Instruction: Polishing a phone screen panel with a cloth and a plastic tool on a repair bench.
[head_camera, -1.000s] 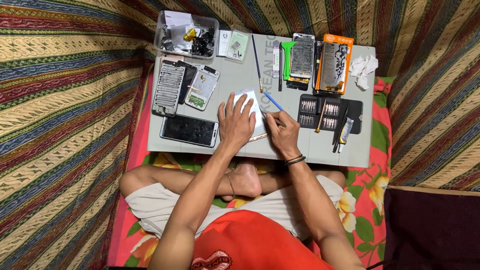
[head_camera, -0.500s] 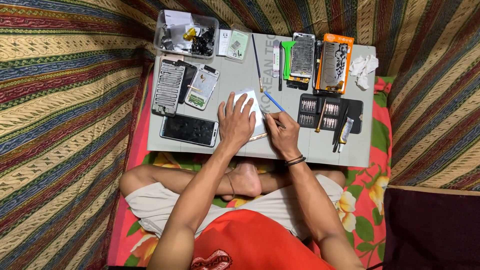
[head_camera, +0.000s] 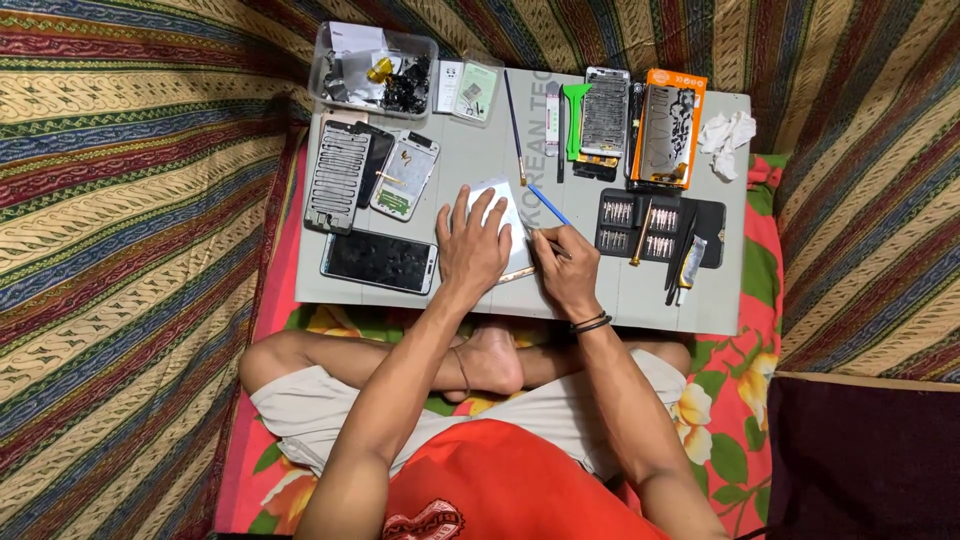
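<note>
Pinning the white phone panel (head_camera: 497, 210) flat under our left hand (head_camera: 472, 245) at frame centre, we judge prying underway, our right hand (head_camera: 562, 268) gripping the blue-handled tool (head_camera: 548, 205), needing a steady edge stroke.

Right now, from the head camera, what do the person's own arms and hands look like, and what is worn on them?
Both arms are bare to above the elbow, with no sleeves and no gloves in view. The right hand has dark bands, apparently two, around its wrist. The left hand and its wrist carry no band, watch or ring that the view shows. An orange-red shirt covers the torso.
</note>
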